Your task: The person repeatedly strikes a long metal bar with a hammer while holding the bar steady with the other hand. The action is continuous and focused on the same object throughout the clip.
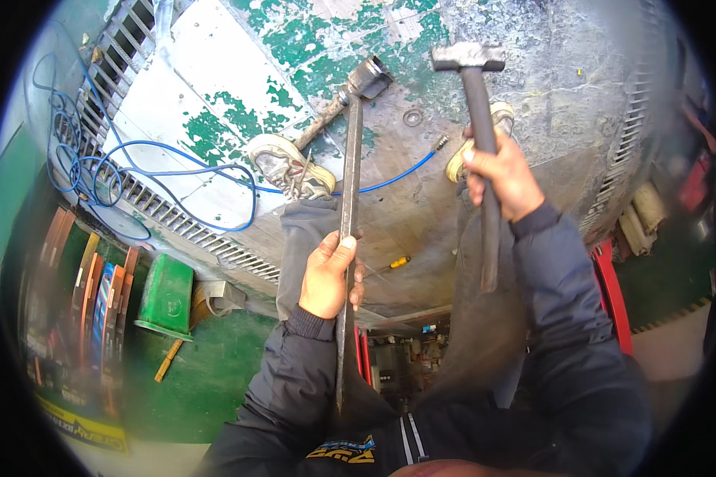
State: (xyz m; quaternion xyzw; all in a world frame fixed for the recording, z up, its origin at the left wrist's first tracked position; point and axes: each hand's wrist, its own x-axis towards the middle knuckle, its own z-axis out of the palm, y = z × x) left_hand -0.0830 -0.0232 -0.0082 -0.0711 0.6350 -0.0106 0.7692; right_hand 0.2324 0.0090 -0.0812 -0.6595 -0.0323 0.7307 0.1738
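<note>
My left hand [332, 274] grips a long metal bar [352, 167], held lengthwise down the middle of the view. Its far end meets a dirty cylindrical metal joint [367, 78] on a shaft [321, 123] lying on the floor between my shoes [290, 163]. My right hand [505, 175] holds a hammer by its dark handle, with the steel head [468, 57] raised at the upper right, above my other shoe [456, 165]. A small metal ring [412, 117] lies right of the joint.
Blue hose [402, 171] crosses the worn floor [243, 36] from coils at the left, over a drain grate [630, 115]. A yellow-handled tool [399, 262] lies between my legs. A green bin [165, 294] stands at lower left. Red metal parts [612, 294] are at the right.
</note>
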